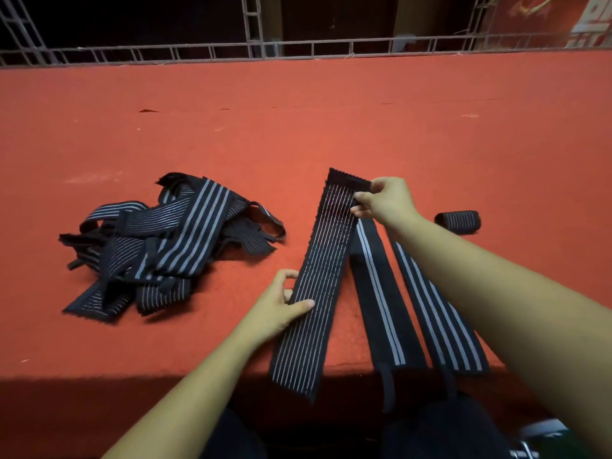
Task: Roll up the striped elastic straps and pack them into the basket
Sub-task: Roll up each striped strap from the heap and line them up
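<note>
Both grips clamp one striped strap (319,276): right hand (385,200) topmost, left hand (280,304) midway.

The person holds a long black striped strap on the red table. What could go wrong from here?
The right hand pinches the far end of the black elastic strap with thin grey stripes at one side only, so the roll may start crooked.
Its near end hangs over the edge of the red felt table; if the left hand lets go, it could slide off.
</note>
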Demonstrator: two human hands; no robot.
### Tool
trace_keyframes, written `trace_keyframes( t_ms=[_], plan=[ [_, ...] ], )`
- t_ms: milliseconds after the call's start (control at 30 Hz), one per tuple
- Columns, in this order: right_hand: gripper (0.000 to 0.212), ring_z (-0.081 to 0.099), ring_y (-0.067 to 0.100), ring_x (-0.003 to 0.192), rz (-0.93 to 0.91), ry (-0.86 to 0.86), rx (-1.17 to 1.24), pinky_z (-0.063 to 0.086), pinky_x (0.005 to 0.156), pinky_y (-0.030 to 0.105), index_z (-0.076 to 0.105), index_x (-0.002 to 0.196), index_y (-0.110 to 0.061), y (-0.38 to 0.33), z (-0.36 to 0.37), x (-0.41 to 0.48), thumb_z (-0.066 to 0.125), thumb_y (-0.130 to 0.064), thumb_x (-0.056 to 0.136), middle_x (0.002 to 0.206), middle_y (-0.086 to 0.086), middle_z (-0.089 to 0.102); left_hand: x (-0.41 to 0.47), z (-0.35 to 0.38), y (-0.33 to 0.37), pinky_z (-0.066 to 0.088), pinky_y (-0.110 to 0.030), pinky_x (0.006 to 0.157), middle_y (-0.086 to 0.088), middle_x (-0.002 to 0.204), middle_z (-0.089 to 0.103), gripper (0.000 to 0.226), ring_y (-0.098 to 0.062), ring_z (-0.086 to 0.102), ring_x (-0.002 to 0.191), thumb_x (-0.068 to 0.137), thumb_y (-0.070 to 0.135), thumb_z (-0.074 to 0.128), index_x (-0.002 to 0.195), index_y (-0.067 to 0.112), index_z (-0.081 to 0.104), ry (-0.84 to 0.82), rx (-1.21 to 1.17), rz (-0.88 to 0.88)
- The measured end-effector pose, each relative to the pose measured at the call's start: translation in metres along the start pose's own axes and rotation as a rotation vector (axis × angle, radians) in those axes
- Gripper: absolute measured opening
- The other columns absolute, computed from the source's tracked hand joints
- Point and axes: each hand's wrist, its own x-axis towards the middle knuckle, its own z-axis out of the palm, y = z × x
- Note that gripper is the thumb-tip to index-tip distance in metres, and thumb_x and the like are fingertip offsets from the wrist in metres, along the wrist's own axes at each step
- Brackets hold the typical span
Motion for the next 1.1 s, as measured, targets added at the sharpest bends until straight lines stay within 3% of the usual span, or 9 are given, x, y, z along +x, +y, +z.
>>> trace_keyframes(
  t_ms=[167,267,467,600,767,833,933,1000,1100],
  plan=[
    [0.019,0.07,0.024,0.065,0.002,0.008,-0.13,0.058,0.069,0.039,0.05,0.083,-0.01,0.026,0.014,0.021,0.062,0.0,0.094,0.08,0.011,0.058,0.003,0.009,-0.017,0.057,-0.033,0.079,0.009,0.088,0.076,0.053,-0.009,0.072,0.08,0.093,0.017,0.068,0.135,0.031,0.039,0.154,0.201,0.099],
    [0.013,0.068,0.016,0.055,0.06,-0.013,-0.203,0.059,0.063,0.037,0.054,0.089,-0.01,0.035,0.022,0.036,0.063,-0.003,0.094,0.082,0.012,0.062,0.004,0.011,-0.022,0.053,-0.031,0.076,0.012,0.082,0.075,0.043,-0.006,0.07,0.074,0.095,0.017,0.064,0.129,0.033,0.043,0.217,0.24,0.113],
    [0.031,0.063,0.013,0.038,0.263,-0.219,-0.314,0.051,0.037,0.022,0.049,0.069,-0.009,0.04,0.043,0.064,0.06,-0.002,0.097,0.07,0.012,0.061,0.007,0.013,-0.024,0.047,-0.018,0.067,0.015,0.08,0.073,0.04,-0.001,0.068,0.071,0.095,0.013,0.06,0.127,0.029,0.042,0.202,0.249,0.134],
    [0.033,0.062,0.017,0.036,0.295,-0.145,-0.281,0.047,0.033,0.022,0.045,0.068,-0.01,0.047,0.061,0.088,0.061,-0.006,0.097,0.044,0.006,0.059,0.007,0.011,-0.027,0.052,-0.027,0.076,0.011,0.089,0.073,0.041,-0.004,0.068,0.077,0.095,0.014,0.06,0.13,0.026,0.042,0.187,0.274,0.145],
    [0.026,0.071,0.03,0.057,0.218,-0.046,-0.307,0.06,0.055,0.038,0.049,0.074,-0.011,0.078,0.08,0.097,0.063,-0.003,0.094,0.077,0.025,0.067,0.01,0.009,-0.03,0.05,-0.039,0.073,0.005,0.076,0.07,0.032,-0.014,0.065,0.068,0.093,0.022,0.054,0.123,0.029,0.042,0.173,0.271,0.179],
    [0.006,0.074,0.036,0.071,0.189,-0.032,-0.275,0.062,0.065,0.043,0.057,0.091,-0.005,0.089,0.084,0.094,0.063,-0.004,0.094,0.088,0.028,0.07,0.012,0.008,-0.031,0.047,-0.045,0.072,-0.006,0.068,0.061,0.028,-0.023,0.059,0.066,0.091,0.025,0.048,0.119,0.029,0.044,0.192,0.278,0.181],
    [0.044,0.074,0.03,0.085,0.16,-0.043,-0.239,0.06,0.068,0.039,0.05,0.134,-0.001,0.097,0.082,0.088,0.063,-0.007,0.092,0.107,0.022,0.069,0.012,0.008,-0.034,0.044,-0.05,0.07,-0.005,0.061,0.047,0.023,-0.02,0.049,0.06,0.092,0.023,0.047,0.114,0.028,0.046,0.188,0.298,0.186],
    [0.052,0.07,0.028,0.096,0.088,-0.032,-0.302,0.059,0.085,0.044,0.047,0.139,-0.004,0.091,0.078,0.078,0.063,-0.012,0.09,0.123,0.016,0.061,0.013,0.006,-0.036,0.043,-0.048,0.066,0.003,0.059,0.041,0.019,-0.012,0.043,0.057,0.095,0.018,0.049,0.111,0.028,0.048,0.179,0.304,0.202],
    [0.043,0.06,0.022,0.109,-0.032,-0.112,-0.523,0.047,0.093,0.03,0.055,0.134,-0.006,0.081,0.068,0.042,0.061,-0.015,0.091,0.121,0.007,0.06,0.014,0.003,-0.036,0.044,-0.051,0.068,-0.015,0.065,0.048,0.016,-0.017,0.046,0.063,0.092,0.028,0.051,0.106,0.035,0.05,0.107,0.214,0.196]
  ],
)
